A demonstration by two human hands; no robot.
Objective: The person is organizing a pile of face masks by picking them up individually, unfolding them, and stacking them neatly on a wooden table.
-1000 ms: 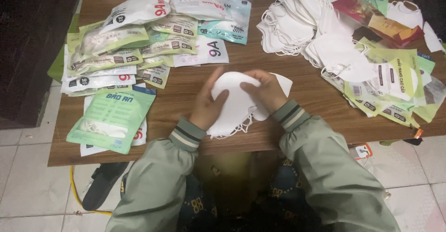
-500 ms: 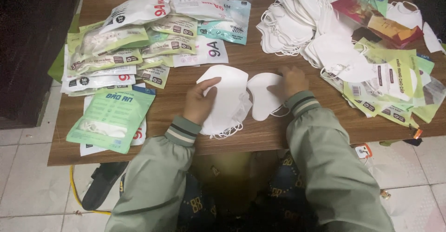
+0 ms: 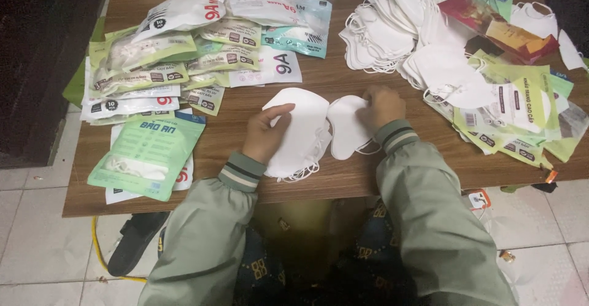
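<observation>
My left hand (image 3: 265, 135) rests on a stack of white face masks (image 3: 300, 137) lying flat near the front of the wooden table (image 3: 233, 119). My right hand (image 3: 381, 105) pinches the upper edge of a single white mask (image 3: 346, 128) set just right of the stack. Both masks' ear loops trail toward the table's front edge.
Green and white packaged mask bags (image 3: 147, 153) cover the left and back of the table. A heap of loose white masks (image 3: 392, 30) sits at the back right, with empty green wrappers (image 3: 521, 110) on the right. A black sandal (image 3: 132, 241) lies on the tiled floor.
My hands, together on the stack a second ago, have separated. My right hand drew one mask off to the right and laid it beside the stack.
</observation>
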